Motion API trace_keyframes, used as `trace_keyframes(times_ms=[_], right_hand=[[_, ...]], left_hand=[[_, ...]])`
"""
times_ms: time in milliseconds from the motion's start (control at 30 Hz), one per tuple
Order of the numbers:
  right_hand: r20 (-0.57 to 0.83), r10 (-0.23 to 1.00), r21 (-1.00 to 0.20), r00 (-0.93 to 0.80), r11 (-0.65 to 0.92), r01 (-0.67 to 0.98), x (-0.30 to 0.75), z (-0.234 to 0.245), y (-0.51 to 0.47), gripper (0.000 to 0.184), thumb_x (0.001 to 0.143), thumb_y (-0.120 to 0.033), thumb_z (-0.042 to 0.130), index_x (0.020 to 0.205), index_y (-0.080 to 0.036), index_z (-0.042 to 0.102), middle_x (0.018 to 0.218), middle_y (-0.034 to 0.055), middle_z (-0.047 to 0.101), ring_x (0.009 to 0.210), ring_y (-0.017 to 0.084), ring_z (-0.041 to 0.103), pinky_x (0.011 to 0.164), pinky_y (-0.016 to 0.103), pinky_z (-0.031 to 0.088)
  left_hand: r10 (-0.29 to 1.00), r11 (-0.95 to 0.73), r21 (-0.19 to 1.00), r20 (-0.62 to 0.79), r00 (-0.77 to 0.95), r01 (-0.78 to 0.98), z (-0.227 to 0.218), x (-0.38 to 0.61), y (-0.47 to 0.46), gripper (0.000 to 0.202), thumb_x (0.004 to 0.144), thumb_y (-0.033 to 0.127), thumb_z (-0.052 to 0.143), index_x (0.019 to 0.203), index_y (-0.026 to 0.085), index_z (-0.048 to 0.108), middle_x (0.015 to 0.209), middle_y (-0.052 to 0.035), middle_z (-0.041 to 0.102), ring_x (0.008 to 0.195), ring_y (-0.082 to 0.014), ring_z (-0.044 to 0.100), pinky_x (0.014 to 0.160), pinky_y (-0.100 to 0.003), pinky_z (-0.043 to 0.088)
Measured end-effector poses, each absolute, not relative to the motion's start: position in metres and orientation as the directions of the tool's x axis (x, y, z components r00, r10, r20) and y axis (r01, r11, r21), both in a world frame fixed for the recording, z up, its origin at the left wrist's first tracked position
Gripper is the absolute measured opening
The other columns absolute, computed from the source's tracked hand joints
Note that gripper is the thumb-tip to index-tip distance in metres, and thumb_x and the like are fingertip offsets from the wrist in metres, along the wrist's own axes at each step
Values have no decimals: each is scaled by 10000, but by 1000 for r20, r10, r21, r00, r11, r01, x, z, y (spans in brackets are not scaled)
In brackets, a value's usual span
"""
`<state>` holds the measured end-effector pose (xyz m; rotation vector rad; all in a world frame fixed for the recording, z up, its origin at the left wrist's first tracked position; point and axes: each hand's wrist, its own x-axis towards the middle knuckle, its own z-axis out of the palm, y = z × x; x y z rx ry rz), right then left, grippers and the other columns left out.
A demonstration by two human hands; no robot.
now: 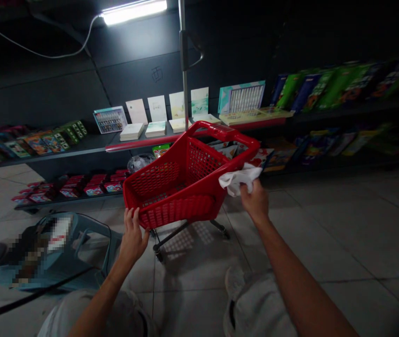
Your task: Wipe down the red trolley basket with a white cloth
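A small red plastic shopping cart (185,182) on wheels stands on the tiled floor in front of me, its basket tilted and its handle toward the shelves. My left hand (132,234) grips the near lower corner of the basket, fingers curled over the rim. My right hand (253,199) is closed on a crumpled white cloth (239,179) and presses it against the right rim of the basket. My knees show at the bottom of the view.
Dark shelves (90,145) along the wall hold notebooks, cards, paint sets and boxed toys. A metal pole (184,70) rises behind the cart. A blue chair-like object (62,252) sits on the floor at the left. A lit tube lamp hangs above.
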<state>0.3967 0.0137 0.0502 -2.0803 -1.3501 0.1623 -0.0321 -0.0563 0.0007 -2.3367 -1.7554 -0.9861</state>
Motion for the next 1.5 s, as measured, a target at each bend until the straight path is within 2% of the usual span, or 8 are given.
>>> trace_keyframes(times_ms=[167, 267, 533, 700, 833, 1233, 1367, 1500], right_hand=[[-198, 980, -406, 6, -88, 910, 383, 21, 19, 351, 947, -279, 546, 1247, -167, 690, 1253, 158, 730, 1075, 265, 694, 877, 297, 476], [-125, 992, -425, -24, -31, 905, 372, 21, 20, 366, 973, -284, 515, 1292, -179, 660, 1268, 146, 726, 1057, 241, 699, 878, 280, 464], [281, 936, -543, 213, -28, 839, 344, 55, 10, 367, 975, -403, 485, 1221, -184, 648, 1117, 163, 760, 1003, 296, 708, 806, 303, 449], [116, 992, -476, 39, 21, 879, 311, 50, 3, 317, 978, -373, 500, 1206, -219, 657, 1083, 114, 775, 949, 254, 718, 753, 279, 418], [134, 990, -422, -37, 90, 902, 293, 50, -2, 310, 982, -356, 503, 1220, -218, 647, 1106, 109, 772, 951, 247, 718, 732, 283, 393], [99, 988, -413, 117, -66, 908, 325, 45, -1, 329, 950, -396, 560, 1157, -199, 722, 944, 128, 763, 778, 232, 667, 644, 292, 301], [200, 917, -459, 346, -224, 859, 366, 49, 10, 335, 932, -419, 565, 1097, -177, 727, 912, 151, 747, 756, 244, 641, 639, 302, 313], [321, 760, -554, 565, -334, 763, 415, 37, 24, 418, 916, -445, 546, 1215, -184, 675, 994, 183, 736, 802, 293, 653, 644, 332, 368]], left_hand=[[848, -337, 329, 513, 133, 882, 2, -31, -57, 798, 939, 221, 562, 1638, 203, 177, 1639, -212, 238, 1601, -416, 124, 1197, -694, 358], [851, -335, 329, 508, 134, 883, 3, -32, -59, 808, 937, 212, 558, 1643, 209, 166, 1644, -212, 241, 1603, -411, 129, 1180, -680, 396], [868, -313, 347, 482, 118, 884, -3, -36, -60, 822, 923, 178, 554, 1646, 206, 162, 1665, -199, 224, 1612, -383, 106, 1220, -646, 361], [873, -310, 385, 478, 100, 869, -4, -33, -60, 825, 917, 178, 558, 1643, 220, 169, 1671, -190, 211, 1615, -380, 93, 1211, -643, 373], [877, -298, 375, 471, 97, 878, -1, -31, -61, 807, 928, 187, 557, 1637, 200, 170, 1670, -203, 205, 1616, -378, 80, 1218, -636, 368], [883, -290, 347, 457, 109, 892, -1, -34, -62, 824, 923, 170, 556, 1642, 219, 155, 1673, -189, 215, 1619, -363, 86, 1218, -606, 385], [886, -284, 357, 451, 102, 890, 0, -33, -62, 828, 920, 174, 561, 1642, 221, 158, 1680, -183, 209, 1617, -363, 96, 1202, -599, 414], [886, -293, 368, 451, 106, 883, 0, -34, -63, 831, 919, 176, 560, 1645, 228, 158, 1677, -177, 218, 1615, -368, 105, 1185, -594, 438]])
